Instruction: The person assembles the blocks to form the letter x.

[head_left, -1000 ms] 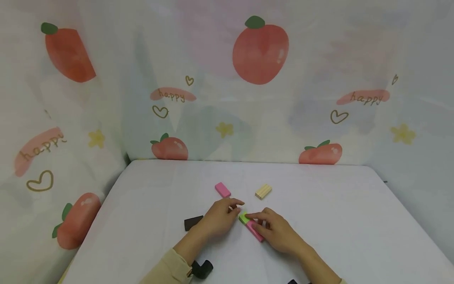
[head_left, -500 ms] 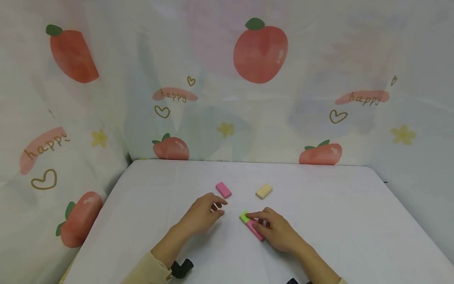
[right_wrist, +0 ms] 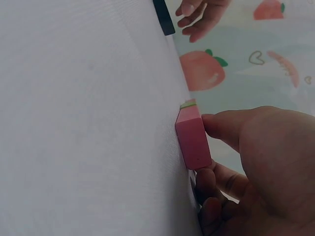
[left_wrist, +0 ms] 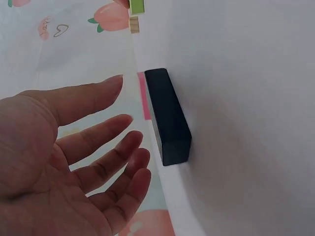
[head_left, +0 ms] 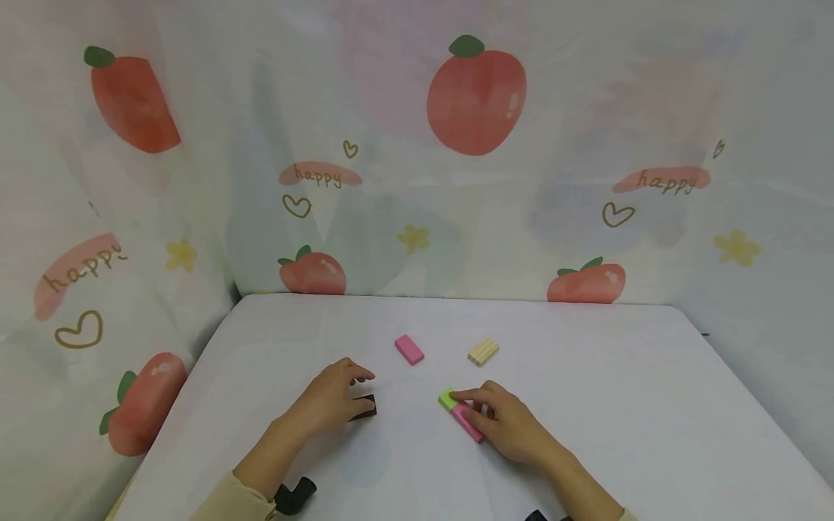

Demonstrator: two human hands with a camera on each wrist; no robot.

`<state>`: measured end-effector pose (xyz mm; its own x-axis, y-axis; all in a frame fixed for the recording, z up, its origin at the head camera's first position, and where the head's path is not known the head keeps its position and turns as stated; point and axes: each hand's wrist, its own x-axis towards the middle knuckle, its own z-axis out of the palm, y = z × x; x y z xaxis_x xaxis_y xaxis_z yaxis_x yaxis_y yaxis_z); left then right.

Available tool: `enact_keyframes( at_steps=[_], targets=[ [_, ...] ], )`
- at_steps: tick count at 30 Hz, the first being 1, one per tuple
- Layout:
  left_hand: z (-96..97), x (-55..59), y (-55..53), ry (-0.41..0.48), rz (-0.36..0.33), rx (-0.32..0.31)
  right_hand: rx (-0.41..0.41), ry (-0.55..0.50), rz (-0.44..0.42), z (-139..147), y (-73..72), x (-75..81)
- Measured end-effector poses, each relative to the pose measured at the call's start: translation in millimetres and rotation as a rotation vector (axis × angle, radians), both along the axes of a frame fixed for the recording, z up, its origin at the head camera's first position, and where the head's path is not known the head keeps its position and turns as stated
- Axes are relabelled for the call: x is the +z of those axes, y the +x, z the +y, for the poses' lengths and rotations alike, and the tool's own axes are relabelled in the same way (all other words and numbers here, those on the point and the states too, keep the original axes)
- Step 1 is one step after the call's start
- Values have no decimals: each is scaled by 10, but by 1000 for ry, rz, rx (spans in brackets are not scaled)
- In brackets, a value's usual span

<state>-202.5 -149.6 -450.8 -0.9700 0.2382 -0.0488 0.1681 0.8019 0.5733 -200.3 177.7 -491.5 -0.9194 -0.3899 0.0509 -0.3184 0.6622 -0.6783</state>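
My left hand (head_left: 331, 394) is held beside a black rectangular block (head_left: 365, 407), its fingers spread loosely and holding nothing. In the left wrist view the whole black block (left_wrist: 167, 115) shows, with a gap between it and the fingertips. On the table my right hand (head_left: 511, 423) holds a pink block (head_left: 468, 424), thumb on it and other fingers along its side. A light green block (head_left: 448, 399) lines up end to end with this pink block, and the right index finger reaches over it. In the right wrist view the pink block (right_wrist: 193, 140) hides most of the green one.
A second pink block (head_left: 409, 349) lies farther back on the white table (head_left: 586, 376). To its right is a pale wooden block (head_left: 483, 352) with grooves. A printed cloth wall (head_left: 508, 217) stands behind the table. A black device (head_left: 295, 496) sits at the left wrist.
My left hand has moved left, away from the green block, to the black block, its fingers spreading. The right hand and the blocks have stayed in place.
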Motion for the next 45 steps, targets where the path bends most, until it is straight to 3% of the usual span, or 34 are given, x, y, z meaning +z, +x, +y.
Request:
enact_keyframes(
  at_steps=[13, 45],
  targets=[
    [-173, -33, 30, -7, -20, 16, 6, 5, -13, -36, -4, 33],
    [-95, -101, 44, 8, 4, -30, -9, 7, -32, -2, 8, 41]
  ],
)
